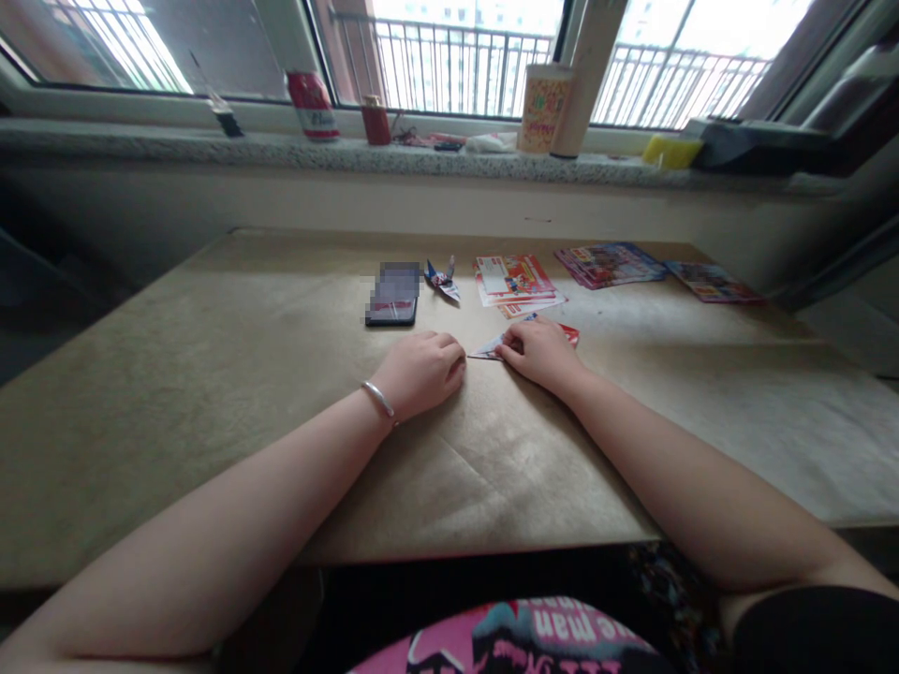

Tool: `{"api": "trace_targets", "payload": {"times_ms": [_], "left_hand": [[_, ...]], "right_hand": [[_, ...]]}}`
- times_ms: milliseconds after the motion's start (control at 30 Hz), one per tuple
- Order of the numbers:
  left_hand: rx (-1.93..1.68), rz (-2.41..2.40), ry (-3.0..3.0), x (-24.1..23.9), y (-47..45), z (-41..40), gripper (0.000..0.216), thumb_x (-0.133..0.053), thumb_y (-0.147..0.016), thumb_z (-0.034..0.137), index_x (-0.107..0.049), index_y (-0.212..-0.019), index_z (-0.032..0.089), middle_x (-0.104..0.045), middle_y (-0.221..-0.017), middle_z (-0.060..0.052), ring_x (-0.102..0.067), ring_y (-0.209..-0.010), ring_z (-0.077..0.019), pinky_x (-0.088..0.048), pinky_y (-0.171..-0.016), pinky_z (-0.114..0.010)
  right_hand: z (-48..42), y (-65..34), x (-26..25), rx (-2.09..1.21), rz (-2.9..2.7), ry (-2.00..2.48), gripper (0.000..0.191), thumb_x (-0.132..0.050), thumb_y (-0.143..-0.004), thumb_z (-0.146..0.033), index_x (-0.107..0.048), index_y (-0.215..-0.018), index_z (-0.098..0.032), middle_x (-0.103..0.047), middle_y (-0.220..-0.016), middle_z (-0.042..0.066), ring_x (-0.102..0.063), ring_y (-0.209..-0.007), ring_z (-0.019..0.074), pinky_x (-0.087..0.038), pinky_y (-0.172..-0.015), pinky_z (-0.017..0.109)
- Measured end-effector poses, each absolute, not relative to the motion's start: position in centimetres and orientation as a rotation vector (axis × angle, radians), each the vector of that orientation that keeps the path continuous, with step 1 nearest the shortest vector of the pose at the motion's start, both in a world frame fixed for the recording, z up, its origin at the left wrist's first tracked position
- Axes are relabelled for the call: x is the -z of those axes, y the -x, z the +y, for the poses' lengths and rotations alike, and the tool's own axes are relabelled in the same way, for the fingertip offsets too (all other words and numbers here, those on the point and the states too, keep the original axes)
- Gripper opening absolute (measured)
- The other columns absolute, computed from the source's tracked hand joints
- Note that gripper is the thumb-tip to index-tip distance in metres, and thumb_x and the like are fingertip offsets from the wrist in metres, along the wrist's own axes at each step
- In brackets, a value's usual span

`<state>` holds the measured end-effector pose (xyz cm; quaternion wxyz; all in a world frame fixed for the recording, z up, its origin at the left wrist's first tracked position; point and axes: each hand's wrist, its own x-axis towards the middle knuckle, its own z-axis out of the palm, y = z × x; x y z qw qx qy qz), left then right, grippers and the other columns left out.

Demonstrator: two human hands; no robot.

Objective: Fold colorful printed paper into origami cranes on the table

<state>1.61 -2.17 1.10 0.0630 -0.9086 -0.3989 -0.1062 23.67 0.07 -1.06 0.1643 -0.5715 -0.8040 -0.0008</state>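
My right hand (pixel 539 353) presses down on a folded piece of printed paper (pixel 570 333) lying on the brown table (pixel 245 374), its fingers curled over it. Just to the left, my left hand (pixel 420 372) rests on the table as a loose fist with a silver bracelet at the wrist; nothing shows inside it. A small folded paper crane (pixel 442 279) stands behind the hands. A dark phone (pixel 393 294) lies flat left of the crane.
Stacks of colourful printed sheets (pixel 514 279) (pixel 610 263) (pixel 713 281) lie along the table's far right. The window sill (pixel 351 152) behind holds a red can (pixel 313 106), a paper cup (pixel 543 109), a yellow sponge (pixel 672 150) and small items.
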Motion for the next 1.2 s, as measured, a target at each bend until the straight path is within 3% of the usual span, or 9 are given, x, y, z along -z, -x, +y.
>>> {"api": "trace_targets", "payload": {"times_ms": [100, 167, 300, 367, 533, 667, 967, 1200], "left_hand": [[0.418, -0.966, 2.918, -0.3, -1.5, -1.5, 0.035, -0.048, -0.092, 0.028, -0.061, -0.123, 0.016, -0.062, -0.128, -0.009, -0.059, -0.113, -0.0225, -0.048, -0.097, -0.036], [0.406, -0.879, 2.968, 0.0, -1.5, -1.2, 0.037, -0.049, -0.093, 0.029, -0.059, -0.126, 0.017, -0.061, -0.13, -0.008, -0.055, -0.12, -0.0239, -0.046, -0.103, -0.039], [0.386, -0.893, 2.953, -0.4, -1.6, -1.4, 0.032, -0.051, -0.092, 0.034, -0.065, -0.114, 0.016, -0.067, -0.113, -0.009, -0.058, -0.112, -0.0244, -0.048, -0.099, -0.039], [0.377, -0.894, 2.938, -0.9, -1.6, -1.7, 0.028, -0.051, -0.092, 0.034, -0.068, -0.105, 0.016, -0.068, -0.101, -0.01, -0.06, -0.105, -0.0236, -0.05, -0.094, -0.038], [0.359, -0.864, 2.942, -1.1, -1.8, -2.1, 0.025, -0.047, -0.094, 0.03, -0.069, -0.095, 0.016, -0.066, -0.097, -0.01, -0.06, -0.103, -0.0232, -0.051, -0.09, -0.037], [0.388, -0.864, 2.998, -0.5, -2.0, -1.9, 0.023, -0.048, -0.093, 0.024, -0.063, -0.106, 0.013, -0.063, -0.117, -0.012, -0.058, -0.113, -0.0225, -0.049, -0.098, -0.035], [0.362, -0.904, 3.127, -0.1, -1.7, -1.5, 0.035, -0.051, -0.092, 0.027, -0.055, -0.124, 0.014, -0.057, -0.131, -0.011, -0.054, -0.123, -0.0217, -0.043, -0.106, -0.036], [0.35, -0.934, 3.141, -0.2, -1.6, -1.3, 0.035, -0.052, -0.092, 0.029, -0.058, -0.124, 0.016, -0.057, -0.133, -0.009, -0.053, -0.123, -0.0219, -0.042, -0.107, -0.036]], "right_hand": [[0.3, -24.1, 1.4, -0.025, -2.303, 1.546, 0.018, -0.061, -0.084, -0.037, -0.067, -0.082, -0.02, -0.069, -0.084, 0.007, -0.056, -0.085, 0.0222, -0.037, -0.075, 0.033], [0.5, -24.4, 1.5, -0.055, -2.318, 1.416, 0.021, -0.063, -0.084, -0.04, -0.067, -0.087, -0.02, -0.069, -0.09, 0.006, -0.056, -0.087, 0.0213, -0.039, -0.081, 0.035], [0.2, -24.9, 1.1, -0.001, -2.431, 1.089, 0.016, -0.066, -0.083, -0.042, -0.071, -0.088, -0.027, -0.069, -0.101, 0.001, -0.055, -0.102, 0.0213, -0.024, -0.107, 0.046], [-0.1, -24.9, 0.8, 0.077, -2.452, 1.044, 0.014, -0.061, -0.087, -0.038, -0.073, -0.087, -0.031, -0.07, -0.105, 0.0, -0.052, -0.11, 0.0218, -0.018, -0.111, 0.048], [-0.5, -24.6, 0.4, 0.147, -2.503, 1.158, 0.025, -0.051, -0.093, -0.035, -0.075, -0.097, -0.029, -0.07, -0.105, 0.003, -0.049, -0.109, 0.0232, -0.031, -0.103, 0.041], [-0.3, -24.5, 0.6, 0.103, -2.556, 1.168, 0.029, -0.046, -0.095, -0.028, -0.074, -0.101, -0.025, -0.071, -0.105, 0.005, -0.054, -0.1, 0.0215, -0.039, -0.091, 0.034], [-0.3, -24.6, 0.8, 0.061, -2.52, 1.199, 0.027, -0.047, -0.092, -0.022, -0.073, -0.1, -0.024, -0.069, -0.104, 0.004, -0.057, -0.1, 0.0192, -0.042, -0.086, 0.029], [-0.7, -24.5, 0.7, 0.088, -2.522, 1.243, 0.026, -0.049, -0.089, -0.021, -0.073, -0.099, -0.024, -0.069, -0.1, 0.005, -0.056, -0.096, 0.0206, -0.042, -0.083, 0.03]]}}
